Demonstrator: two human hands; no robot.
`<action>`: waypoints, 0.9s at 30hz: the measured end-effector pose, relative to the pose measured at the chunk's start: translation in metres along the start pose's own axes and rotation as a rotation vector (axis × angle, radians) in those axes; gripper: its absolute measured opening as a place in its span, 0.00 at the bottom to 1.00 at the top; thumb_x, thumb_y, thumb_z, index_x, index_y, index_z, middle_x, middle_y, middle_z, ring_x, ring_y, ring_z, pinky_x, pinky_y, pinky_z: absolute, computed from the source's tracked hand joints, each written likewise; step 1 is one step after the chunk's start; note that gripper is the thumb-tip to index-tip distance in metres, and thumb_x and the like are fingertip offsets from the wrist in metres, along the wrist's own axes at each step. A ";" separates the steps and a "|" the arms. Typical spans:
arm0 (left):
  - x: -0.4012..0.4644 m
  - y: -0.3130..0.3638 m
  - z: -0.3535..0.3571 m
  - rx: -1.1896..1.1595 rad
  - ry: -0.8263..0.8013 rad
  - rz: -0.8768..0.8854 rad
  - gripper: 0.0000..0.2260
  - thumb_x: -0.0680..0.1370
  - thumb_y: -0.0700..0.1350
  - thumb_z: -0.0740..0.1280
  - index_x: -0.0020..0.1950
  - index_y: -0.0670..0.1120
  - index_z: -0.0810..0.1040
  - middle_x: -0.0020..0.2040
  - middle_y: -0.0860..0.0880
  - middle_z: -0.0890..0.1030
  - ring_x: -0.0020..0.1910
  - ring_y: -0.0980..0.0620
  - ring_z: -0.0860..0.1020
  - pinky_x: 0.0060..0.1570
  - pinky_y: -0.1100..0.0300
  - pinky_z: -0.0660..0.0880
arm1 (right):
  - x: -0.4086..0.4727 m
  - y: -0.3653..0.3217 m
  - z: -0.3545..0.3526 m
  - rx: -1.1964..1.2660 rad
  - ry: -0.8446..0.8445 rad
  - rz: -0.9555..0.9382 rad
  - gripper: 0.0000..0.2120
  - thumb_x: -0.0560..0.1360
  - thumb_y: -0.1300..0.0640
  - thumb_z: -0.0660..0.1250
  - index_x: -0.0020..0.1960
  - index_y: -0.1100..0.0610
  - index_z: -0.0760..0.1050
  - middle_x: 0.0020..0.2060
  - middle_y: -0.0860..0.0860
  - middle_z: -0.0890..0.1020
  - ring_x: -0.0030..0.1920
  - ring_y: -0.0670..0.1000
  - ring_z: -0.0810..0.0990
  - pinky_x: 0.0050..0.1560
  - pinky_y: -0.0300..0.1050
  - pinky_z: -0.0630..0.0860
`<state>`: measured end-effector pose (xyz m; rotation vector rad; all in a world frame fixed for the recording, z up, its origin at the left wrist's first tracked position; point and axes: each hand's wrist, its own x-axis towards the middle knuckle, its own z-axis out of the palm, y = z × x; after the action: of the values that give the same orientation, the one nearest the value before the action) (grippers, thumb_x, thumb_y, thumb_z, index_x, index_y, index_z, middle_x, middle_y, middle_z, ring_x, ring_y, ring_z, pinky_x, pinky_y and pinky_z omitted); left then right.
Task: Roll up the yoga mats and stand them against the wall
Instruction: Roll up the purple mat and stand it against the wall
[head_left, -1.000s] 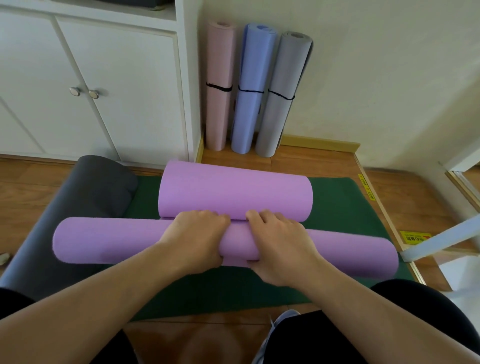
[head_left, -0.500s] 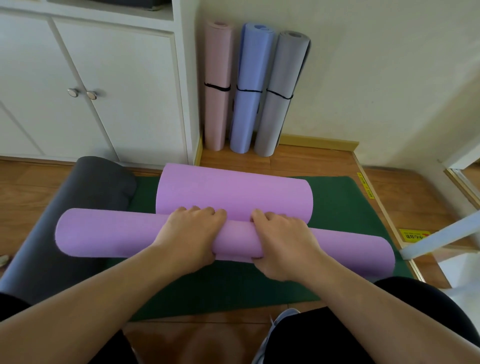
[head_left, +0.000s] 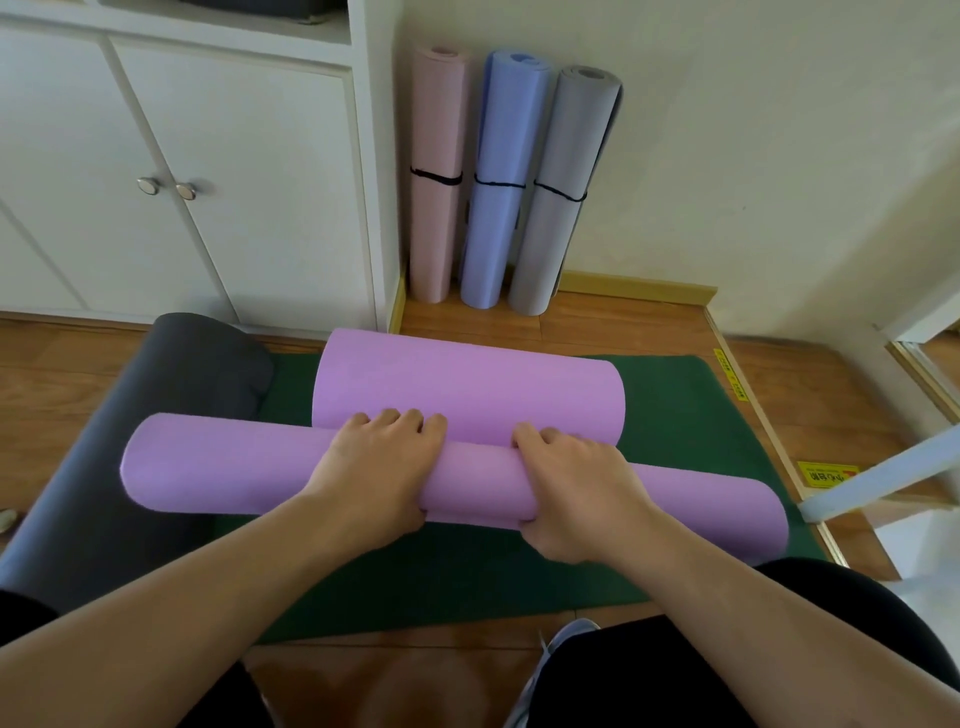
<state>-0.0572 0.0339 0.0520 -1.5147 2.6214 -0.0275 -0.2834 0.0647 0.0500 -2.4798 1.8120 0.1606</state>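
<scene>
Wood floor, green mat underneath, both hands' fingers curled over purple mat roll

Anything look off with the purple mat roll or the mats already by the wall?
The purple mat is rolling askew: the roll under the left hand and right hand juts left beyond the flat part and slants down to the right. The pink mat, blue mat and grey mat stand strapped against the wall.
</scene>
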 end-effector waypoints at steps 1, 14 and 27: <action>0.000 -0.001 -0.001 -0.035 -0.015 -0.003 0.24 0.73 0.57 0.73 0.63 0.52 0.68 0.60 0.52 0.77 0.58 0.48 0.77 0.52 0.53 0.71 | -0.001 0.000 0.000 -0.014 0.006 -0.009 0.28 0.70 0.44 0.74 0.59 0.50 0.60 0.53 0.50 0.78 0.50 0.58 0.79 0.45 0.53 0.77; 0.000 -0.001 0.003 0.056 0.060 0.030 0.30 0.73 0.58 0.75 0.70 0.50 0.68 0.64 0.49 0.76 0.61 0.46 0.76 0.62 0.51 0.73 | 0.004 0.004 -0.003 0.023 -0.020 0.016 0.27 0.69 0.39 0.73 0.57 0.49 0.62 0.50 0.49 0.81 0.47 0.58 0.81 0.45 0.54 0.79; -0.002 -0.008 -0.001 -0.011 -0.040 0.030 0.37 0.69 0.64 0.76 0.72 0.52 0.66 0.64 0.51 0.73 0.62 0.48 0.74 0.64 0.52 0.74 | 0.005 0.000 -0.006 -0.034 -0.036 -0.010 0.26 0.69 0.44 0.73 0.53 0.50 0.59 0.48 0.50 0.81 0.45 0.58 0.80 0.39 0.50 0.71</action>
<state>-0.0497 0.0314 0.0539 -1.4633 2.6168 0.0202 -0.2821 0.0594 0.0550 -2.4912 1.7975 0.2354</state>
